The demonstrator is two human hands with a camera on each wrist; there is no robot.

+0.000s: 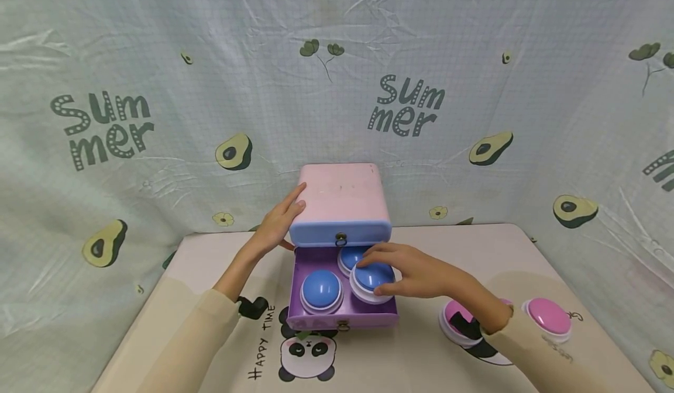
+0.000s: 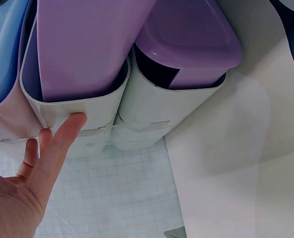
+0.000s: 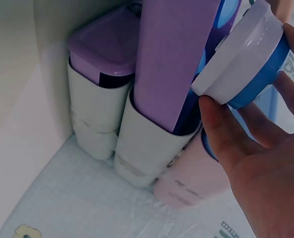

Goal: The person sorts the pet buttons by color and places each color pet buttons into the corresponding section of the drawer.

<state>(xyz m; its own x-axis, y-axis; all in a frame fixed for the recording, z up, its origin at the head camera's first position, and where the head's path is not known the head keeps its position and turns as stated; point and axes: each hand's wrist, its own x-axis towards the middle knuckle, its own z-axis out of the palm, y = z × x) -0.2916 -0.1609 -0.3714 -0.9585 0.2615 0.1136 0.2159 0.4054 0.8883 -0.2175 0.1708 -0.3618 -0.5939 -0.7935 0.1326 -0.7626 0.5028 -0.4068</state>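
A small drawer cabinet (image 1: 344,191) with a pink top stands against the back curtain. One purple drawer (image 1: 302,321) is pulled out toward me. My right hand (image 1: 421,271) pinches a blue-domed push button (image 1: 375,275) by its sides over the drawer's right part. The right wrist view shows that push button (image 3: 251,52) tilted, white base toward the drawer. Inside the drawer sit another blue push button (image 1: 321,289) at the left and one (image 1: 350,255) farther back, partly covered. My left hand (image 1: 275,224) rests with extended fingers on the cabinet's left side.
Two pink push buttons lie on the table at the right; one (image 1: 457,323) is partly behind my right forearm, the other (image 1: 549,316) beyond it. A patterned curtain (image 1: 326,106) stands close behind the cabinet. A lower purple drawer (image 2: 189,39) shows in the left wrist view.
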